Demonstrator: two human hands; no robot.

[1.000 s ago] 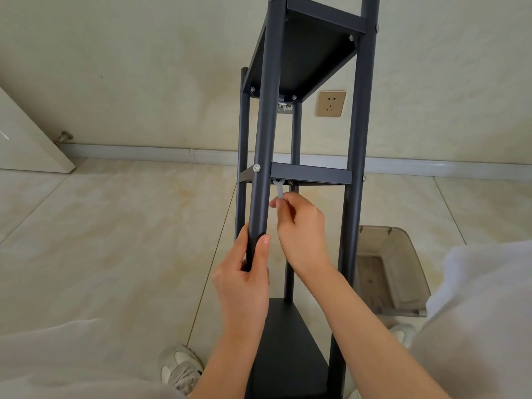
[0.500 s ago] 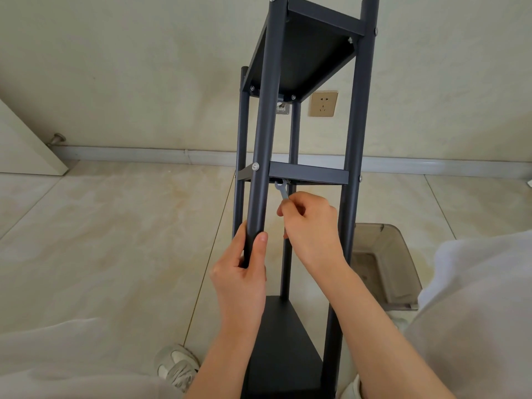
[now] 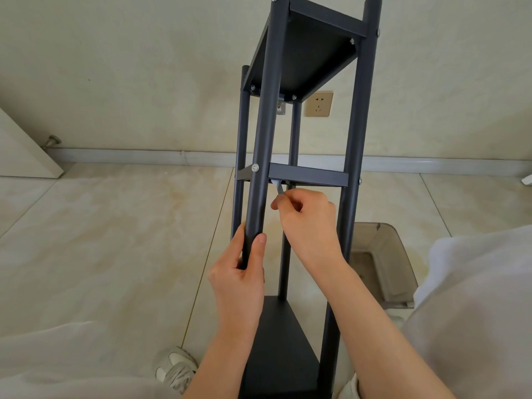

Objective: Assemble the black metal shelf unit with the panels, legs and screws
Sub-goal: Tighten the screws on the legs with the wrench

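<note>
Left hand (image 3: 237,279) grips leg (image 3: 260,180); right hand (image 3: 306,223) pinches wrench (image 3: 278,188).

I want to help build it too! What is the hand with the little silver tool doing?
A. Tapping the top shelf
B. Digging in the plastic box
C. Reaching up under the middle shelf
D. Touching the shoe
C: the right hand pinches the small wrench, whose tip sits under the middle shelf.

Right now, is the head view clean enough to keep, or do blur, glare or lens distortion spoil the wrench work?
Head view: even, soft daylight, no glare; wide-angle bending curves the baseboard and splays the shelf legs; right hand and small wrench are slightly soft, its tip shadowed under the middle shelf; left hand sharp.
</note>
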